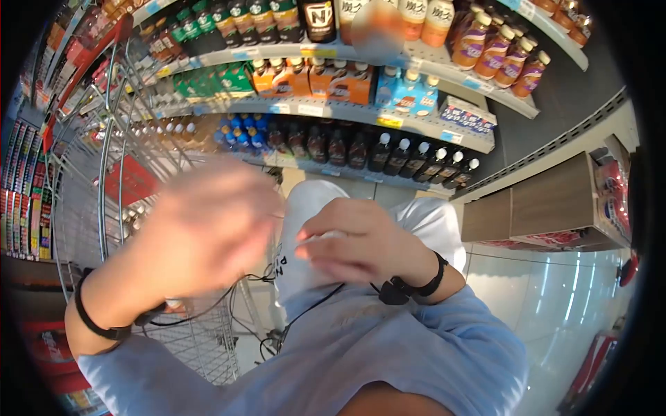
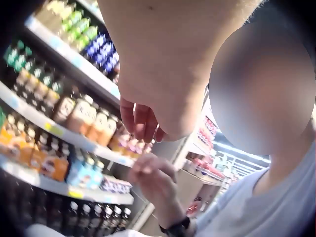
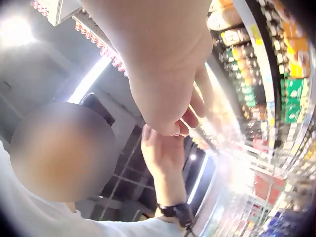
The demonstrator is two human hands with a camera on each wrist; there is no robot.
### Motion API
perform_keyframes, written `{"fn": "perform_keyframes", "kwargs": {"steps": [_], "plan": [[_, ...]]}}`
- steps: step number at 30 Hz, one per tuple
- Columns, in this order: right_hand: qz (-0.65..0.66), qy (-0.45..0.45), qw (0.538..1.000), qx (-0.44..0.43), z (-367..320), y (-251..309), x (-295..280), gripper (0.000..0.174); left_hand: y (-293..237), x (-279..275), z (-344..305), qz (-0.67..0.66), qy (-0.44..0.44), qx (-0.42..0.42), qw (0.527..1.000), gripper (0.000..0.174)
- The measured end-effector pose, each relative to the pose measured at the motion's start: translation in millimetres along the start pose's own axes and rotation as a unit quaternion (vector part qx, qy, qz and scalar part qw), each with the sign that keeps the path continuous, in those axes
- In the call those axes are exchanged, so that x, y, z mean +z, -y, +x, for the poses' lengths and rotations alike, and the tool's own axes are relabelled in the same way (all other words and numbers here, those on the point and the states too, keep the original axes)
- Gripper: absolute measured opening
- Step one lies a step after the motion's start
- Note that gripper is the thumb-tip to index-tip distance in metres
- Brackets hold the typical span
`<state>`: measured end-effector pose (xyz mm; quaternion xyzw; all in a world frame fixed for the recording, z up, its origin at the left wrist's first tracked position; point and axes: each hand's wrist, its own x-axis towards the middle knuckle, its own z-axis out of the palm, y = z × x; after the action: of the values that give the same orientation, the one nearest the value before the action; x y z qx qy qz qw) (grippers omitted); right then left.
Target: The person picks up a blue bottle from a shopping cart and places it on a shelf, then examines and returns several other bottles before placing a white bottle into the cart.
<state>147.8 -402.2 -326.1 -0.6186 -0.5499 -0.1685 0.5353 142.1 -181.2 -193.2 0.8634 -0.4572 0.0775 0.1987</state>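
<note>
Over the lap, my left hand [image 1: 215, 225] is blurred, with its back uppermost. Its fingers hang loosely bent in the left wrist view, and no object shows in them. My right hand [image 1: 357, 239] is just to the right of it, fingers loosely bent and thumb side toward the left hand. A narrow gap separates the two hands in the head view. Nothing held shows in the right hand [image 3: 168, 89] in its wrist view, though its palm side is partly hidden. White trousers [image 1: 316, 197] lie behind both hands.
A wire shopping cart [image 1: 104, 187] with a red panel [image 1: 132, 179] stands close on the left. Ahead, shelves carry rows of dark bottles [image 1: 357, 151], orange multipacks [image 1: 340, 83] and blue multipacks [image 1: 406, 93]. Black cables [image 1: 232, 298] hang near the cart. A wooden display [image 1: 531, 211] is at right.
</note>
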Motion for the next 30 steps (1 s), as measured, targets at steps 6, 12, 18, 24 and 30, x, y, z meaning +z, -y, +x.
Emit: {"fn": "perform_keyframes", "kwargs": {"steps": [6,12,18,24,30], "plan": [[-0.222,-0.01,0.952,0.21,-60.5,-44.9,-53.7,0.019,2.6,57.9,3.1,-0.131,0.059,0.117,0.983,0.021],[-0.363,-0.146,0.894,0.217,-0.6,-154.5,-132.4,0.011,-7.0,83.1,-16.5,-0.22,0.062,0.08,0.97,0.021],[-0.493,-0.19,0.842,0.11,106.4,-245.1,-170.7,0.033,-8.2,89.4,-23.1,-0.204,0.066,0.086,0.973,0.018],[-0.585,-0.04,0.765,0.265,160.4,-263.3,-173.8,0.05,-8.5,84.0,-20.7,-0.184,0.081,0.098,0.975,0.018],[-0.626,-0.028,0.739,0.246,152.3,-256.5,-179.4,0.034,-5.8,85.9,-19.5,-0.193,0.026,0.131,0.972,0.018]]}}
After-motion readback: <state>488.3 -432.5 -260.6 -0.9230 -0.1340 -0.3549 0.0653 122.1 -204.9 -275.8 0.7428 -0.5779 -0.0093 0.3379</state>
